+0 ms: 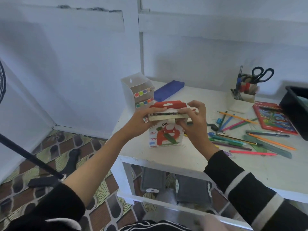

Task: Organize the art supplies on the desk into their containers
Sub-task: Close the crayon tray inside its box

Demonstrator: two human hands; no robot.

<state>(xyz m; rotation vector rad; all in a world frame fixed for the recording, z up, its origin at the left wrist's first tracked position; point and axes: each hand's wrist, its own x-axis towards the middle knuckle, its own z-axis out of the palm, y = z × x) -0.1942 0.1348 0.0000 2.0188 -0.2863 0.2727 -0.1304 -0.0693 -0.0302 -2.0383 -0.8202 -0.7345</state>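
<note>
Two black sleeves (246,189) reach over the white desk (183,157). The left hand (141,120) and the right hand (196,124) both clasp an oil pastel box (164,130), held above the desk's left end. A clear organizer (133,87) holds coloured markers; a cup (246,95) holds scissors (261,75).

walls (75,64): pale, bare | floor (50,147): patterned tiles | desk (183,157): white
</note>
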